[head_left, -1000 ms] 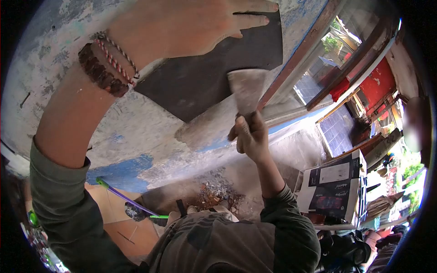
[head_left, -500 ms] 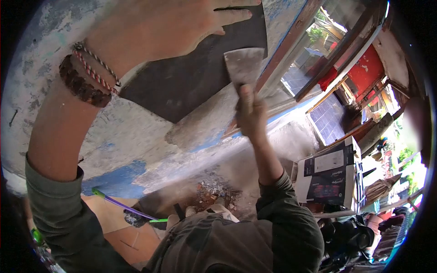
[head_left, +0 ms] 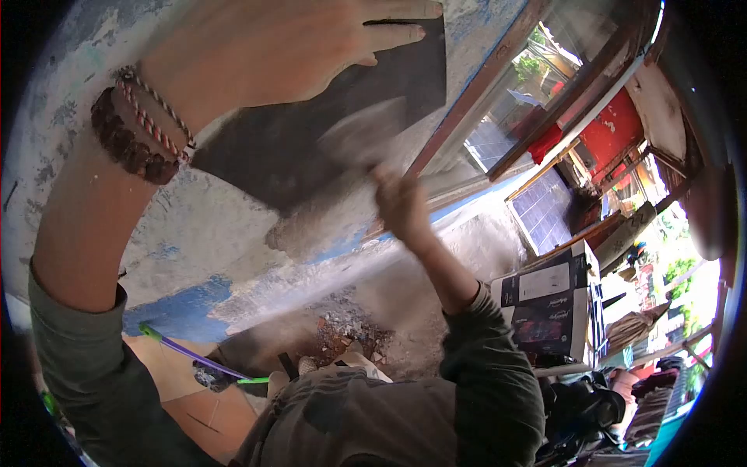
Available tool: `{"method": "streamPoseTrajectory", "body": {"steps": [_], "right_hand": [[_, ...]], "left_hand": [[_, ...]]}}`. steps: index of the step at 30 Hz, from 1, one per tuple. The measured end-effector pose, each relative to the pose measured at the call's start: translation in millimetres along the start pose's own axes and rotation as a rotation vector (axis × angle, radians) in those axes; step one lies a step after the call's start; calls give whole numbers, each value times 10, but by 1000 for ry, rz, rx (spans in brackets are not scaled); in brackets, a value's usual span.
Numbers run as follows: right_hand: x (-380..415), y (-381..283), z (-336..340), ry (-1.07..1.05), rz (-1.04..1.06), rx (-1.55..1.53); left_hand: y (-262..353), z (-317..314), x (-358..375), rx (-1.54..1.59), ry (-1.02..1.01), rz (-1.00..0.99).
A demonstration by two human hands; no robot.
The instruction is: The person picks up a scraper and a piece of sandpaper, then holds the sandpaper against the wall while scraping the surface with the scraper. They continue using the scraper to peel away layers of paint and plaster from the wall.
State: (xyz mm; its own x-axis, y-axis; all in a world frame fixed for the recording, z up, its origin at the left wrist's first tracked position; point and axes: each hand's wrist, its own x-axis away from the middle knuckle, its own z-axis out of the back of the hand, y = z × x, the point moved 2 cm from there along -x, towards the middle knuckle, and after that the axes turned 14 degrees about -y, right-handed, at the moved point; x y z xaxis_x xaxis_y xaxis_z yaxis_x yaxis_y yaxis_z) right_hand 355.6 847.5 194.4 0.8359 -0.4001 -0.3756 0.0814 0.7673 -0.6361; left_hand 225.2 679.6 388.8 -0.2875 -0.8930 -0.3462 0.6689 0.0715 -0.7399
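My left hand (head_left: 288, 50) lies flat with its fingers stretched out over a dark grey sheet (head_left: 264, 156), against the patchy white and blue wall (head_left: 202, 226). Part of the sheet's upper side is hidden under this hand. My right hand (head_left: 402, 204) is wrapped round the handle of a scraper (head_left: 362, 132) with a wide metal blade. Motion smears the blade, which overlaps the lower right part of the sheet in this view. A braided cord and a dark beaded bracelet (head_left: 128, 140) circle my left wrist.
A wooden-framed window (head_left: 467, 93) is to the right of the sheet. Rubble (head_left: 350, 335) lies on the ground at the wall's foot. A printed cardboard box (head_left: 545, 303) stands at the right, and a purple and green stick (head_left: 194, 358) is low at the left.
My right hand has swung left with the scraper, bringing its blade farther over the dark sheet. My left hand stays pressed there, while the whole view has shifted slightly.
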Motion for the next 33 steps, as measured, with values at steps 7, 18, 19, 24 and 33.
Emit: {"method": "streamPoseTrajectory", "body": {"steps": [7, 18, 19, 24, 33], "right_hand": [[43, -50, 12, 20, 97, -64], [-4, 120, 314, -117, 47, -3], [-18, 7, 449, -212, -249, -288], [59, 46, 268, -107, 27, 131], [-27, 94, 389, -131, -125, -263]], "left_hand": [[-35, -80, -48, -82, 82, -59], [-12, -2, -39, -129, -20, -67], [-31, -64, -56, -175, 63, -73], [-14, -180, -106, -168, 237, -67], [-15, -191, -90, -180, 271, -54]]}}
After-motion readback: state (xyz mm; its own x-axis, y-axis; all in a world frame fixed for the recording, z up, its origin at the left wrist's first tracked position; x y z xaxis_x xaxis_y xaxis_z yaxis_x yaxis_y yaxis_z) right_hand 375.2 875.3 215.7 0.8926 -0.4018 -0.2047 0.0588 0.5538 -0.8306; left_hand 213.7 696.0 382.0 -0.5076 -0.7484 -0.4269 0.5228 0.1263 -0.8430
